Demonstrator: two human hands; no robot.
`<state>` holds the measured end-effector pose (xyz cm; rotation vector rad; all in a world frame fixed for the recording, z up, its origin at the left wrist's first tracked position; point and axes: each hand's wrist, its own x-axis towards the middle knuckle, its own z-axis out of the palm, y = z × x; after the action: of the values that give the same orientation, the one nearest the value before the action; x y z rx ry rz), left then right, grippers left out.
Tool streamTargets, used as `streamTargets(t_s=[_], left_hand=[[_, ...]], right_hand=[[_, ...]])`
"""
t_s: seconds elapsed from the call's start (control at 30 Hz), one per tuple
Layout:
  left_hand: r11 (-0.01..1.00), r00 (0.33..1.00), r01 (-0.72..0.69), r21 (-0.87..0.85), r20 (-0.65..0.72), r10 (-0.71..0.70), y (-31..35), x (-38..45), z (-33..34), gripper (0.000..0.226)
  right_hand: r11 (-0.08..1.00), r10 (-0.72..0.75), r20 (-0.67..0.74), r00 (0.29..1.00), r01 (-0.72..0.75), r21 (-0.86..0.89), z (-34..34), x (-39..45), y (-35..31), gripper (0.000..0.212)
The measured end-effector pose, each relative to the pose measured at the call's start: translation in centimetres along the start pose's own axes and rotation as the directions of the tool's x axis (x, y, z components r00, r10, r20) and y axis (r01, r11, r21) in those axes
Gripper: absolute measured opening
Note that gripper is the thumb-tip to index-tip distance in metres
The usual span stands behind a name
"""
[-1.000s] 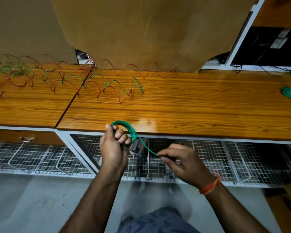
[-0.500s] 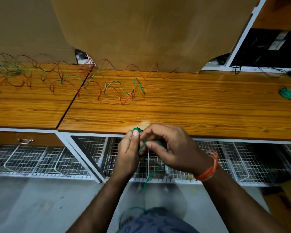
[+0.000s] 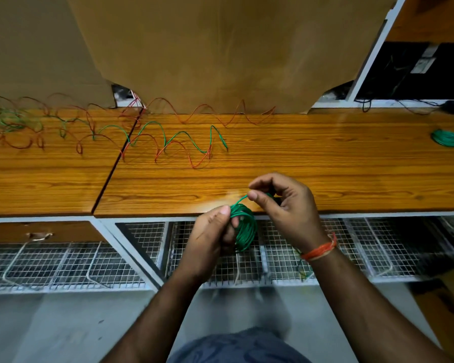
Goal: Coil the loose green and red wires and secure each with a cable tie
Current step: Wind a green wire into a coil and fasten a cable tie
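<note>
My left hand (image 3: 210,239) grips a small coil of green wire (image 3: 244,229) just in front of the wooden bench edge. My right hand (image 3: 286,205) pinches the free end of that same green wire a little above the coil, between thumb and forefinger. Loose wavy green wire (image 3: 178,138) and red wire (image 3: 194,155) lie stretched across the bench (image 3: 325,166) toward the left. A finished green coil (image 3: 448,137) rests at the far right of the bench. No cable tie shows in my hands.
A tangle of red and green wires (image 3: 11,124) covers the left bench. Brown cardboard sheets (image 3: 220,48) stand along the back. Wire mesh trays (image 3: 299,247) hang under the bench. Black cables (image 3: 404,104) lie at the back right.
The hanging tail of green wire has been wound in, so the coil is thicker. My right hand rose above the coil with the wire's end; both hands shifted right.
</note>
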<state>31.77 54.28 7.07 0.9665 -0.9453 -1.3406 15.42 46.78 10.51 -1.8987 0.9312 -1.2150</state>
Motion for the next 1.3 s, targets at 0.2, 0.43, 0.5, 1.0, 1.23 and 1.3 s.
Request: streamTargets(t_s=[0.2,0.43,0.5,1.0,1.23,1.3], left_hand=[[0.944,0.995,0.095,-0.315,0.050,-0.083,0.7,0.9,-1.3,0.032],[0.835,0.982,0.180,-0.519,0.039,-0.187,1.3,1.1,-1.8,0.034],[0.838,0.985,0.130,-0.530,-0.026,-0.169,1.7,1.5,-2.3,0.035],[0.989,0.960,-0.050,0.141,-0.265,0.087,0.6,2.0,-5.8,0.042],[0.896,0.986,-0.136,0.422,-0.035,0.166,-0.1,1.0,-5.4,0.040],[0.910,0.992,-0.126,0.394,0.024,0.126,0.2,1.0,-5.7,0.044]], right_hand=[[0.986,0.125,0.109,0.986,-0.111,-0.124,3.2,-2.3,1.9,0.033],[0.963,0.256,0.024,0.966,-0.254,-0.087,5.4,-4.1,1.9,0.044],[0.957,0.233,0.025,0.972,-0.225,-0.182,5.5,-4.8,2.6,0.043],[0.869,0.013,0.466,0.885,0.221,-0.443,6.3,-6.9,-1.3,0.025],[0.939,-0.013,0.395,0.918,0.146,-0.310,5.1,-3.5,-3.0,0.014],[0.958,0.001,0.358,0.934,0.102,-0.269,4.4,-2.7,-2.9,0.013]])
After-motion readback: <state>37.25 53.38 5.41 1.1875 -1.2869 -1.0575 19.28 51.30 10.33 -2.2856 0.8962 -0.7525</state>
